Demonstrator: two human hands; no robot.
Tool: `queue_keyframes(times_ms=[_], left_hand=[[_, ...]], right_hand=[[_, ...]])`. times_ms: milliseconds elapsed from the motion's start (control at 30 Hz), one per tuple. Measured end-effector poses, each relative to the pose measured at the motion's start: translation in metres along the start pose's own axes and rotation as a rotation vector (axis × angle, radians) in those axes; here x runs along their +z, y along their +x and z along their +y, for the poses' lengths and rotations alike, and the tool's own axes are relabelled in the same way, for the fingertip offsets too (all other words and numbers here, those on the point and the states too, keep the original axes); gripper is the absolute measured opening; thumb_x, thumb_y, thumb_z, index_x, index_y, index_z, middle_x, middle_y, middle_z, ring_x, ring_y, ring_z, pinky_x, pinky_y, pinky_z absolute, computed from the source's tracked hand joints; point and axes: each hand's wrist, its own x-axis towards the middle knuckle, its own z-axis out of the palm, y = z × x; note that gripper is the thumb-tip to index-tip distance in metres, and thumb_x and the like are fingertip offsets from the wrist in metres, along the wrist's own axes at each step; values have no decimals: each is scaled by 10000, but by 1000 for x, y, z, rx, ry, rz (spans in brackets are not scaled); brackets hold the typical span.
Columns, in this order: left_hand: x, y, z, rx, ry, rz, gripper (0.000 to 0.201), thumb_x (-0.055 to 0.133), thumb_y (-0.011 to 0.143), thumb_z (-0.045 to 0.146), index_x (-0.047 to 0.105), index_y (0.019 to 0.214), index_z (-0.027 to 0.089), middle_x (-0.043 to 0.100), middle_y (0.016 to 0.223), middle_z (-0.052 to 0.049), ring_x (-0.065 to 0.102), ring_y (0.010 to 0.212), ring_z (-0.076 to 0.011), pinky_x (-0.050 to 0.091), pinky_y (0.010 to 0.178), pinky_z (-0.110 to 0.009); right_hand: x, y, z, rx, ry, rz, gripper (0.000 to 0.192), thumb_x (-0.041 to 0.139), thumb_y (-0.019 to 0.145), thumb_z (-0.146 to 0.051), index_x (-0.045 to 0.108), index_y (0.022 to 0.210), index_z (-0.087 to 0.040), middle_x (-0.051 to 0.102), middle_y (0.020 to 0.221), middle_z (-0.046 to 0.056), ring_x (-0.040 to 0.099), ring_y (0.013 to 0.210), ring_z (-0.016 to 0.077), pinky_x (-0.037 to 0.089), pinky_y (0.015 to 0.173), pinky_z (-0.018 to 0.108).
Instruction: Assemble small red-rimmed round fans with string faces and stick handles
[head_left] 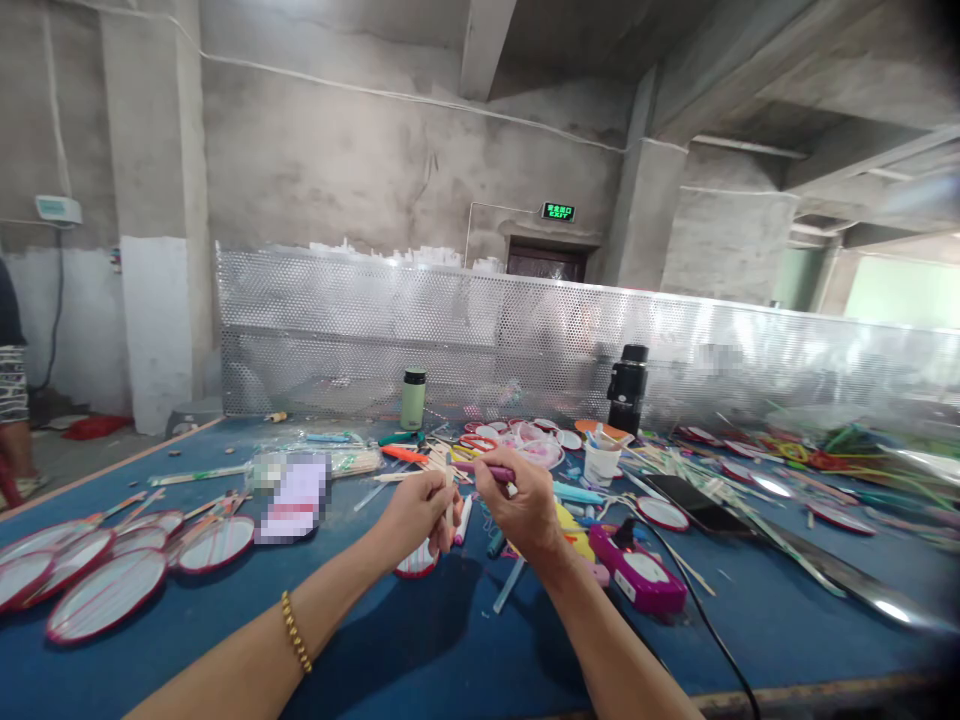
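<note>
Here, left hand (417,515) grips stick (450,490); right hand (517,500) grips pen (486,469) (fans (105,590) beside).

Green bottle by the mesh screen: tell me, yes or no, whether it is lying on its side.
No. The green bottle stands upright on the blue table, its dark cap on top, beyond both hands.
</note>
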Motion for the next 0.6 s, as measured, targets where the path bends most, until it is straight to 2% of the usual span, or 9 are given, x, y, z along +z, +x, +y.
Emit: queue_keyframes(times_ms=[600], left_hand=[[0, 0, 0, 14, -27, 17, 210, 477, 825, 335, 484, 708, 161, 604, 483, -13, 530, 316, -111, 363, 282, -168]], right_hand=[[0, 0, 1, 0, -21, 0, 150, 543, 839, -178, 593, 697, -176, 573, 612, -2, 504, 525, 101, 406, 514, 220]])
